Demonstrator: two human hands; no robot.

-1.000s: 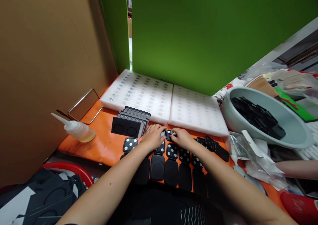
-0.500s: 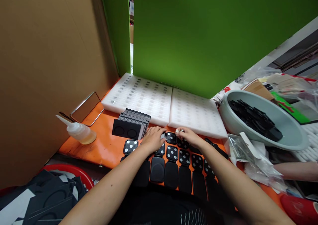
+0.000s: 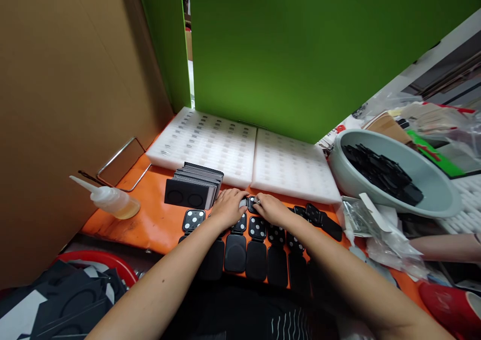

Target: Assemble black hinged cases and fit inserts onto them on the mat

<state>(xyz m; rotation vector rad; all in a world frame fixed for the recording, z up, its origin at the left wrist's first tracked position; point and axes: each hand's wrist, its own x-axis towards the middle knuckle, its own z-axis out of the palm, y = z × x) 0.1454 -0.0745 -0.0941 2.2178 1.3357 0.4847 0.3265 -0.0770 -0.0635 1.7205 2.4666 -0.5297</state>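
Observation:
My left hand (image 3: 227,208) lies over the upper row of black panels, thumb and forefinger closed about a small pale grey piece (image 3: 243,203). Just to its right, my right hand (image 3: 271,210) pinches a small silvery piece (image 3: 257,202) over a black square panel (image 3: 251,206) with white dots. Nearer me are more dotted square panels (image 3: 257,228), joined to plain black rectangular panels (image 3: 256,261) along the table edge. My forearms hide part of these rows.
A stack of dark cards (image 3: 199,180) stands left of my hands. Behind lie white foam trays (image 3: 210,144) with small metal parts. A squeeze bottle (image 3: 114,202) and wire stand (image 3: 124,162) are left; a grey basin (image 3: 443,195) of black pieces is right. A red tub (image 3: 124,265) sits lower left.
My right hand has moved left and closer to my left hand, with the silvery piece now lower over the dotted panel. The whole view has shifted slightly.

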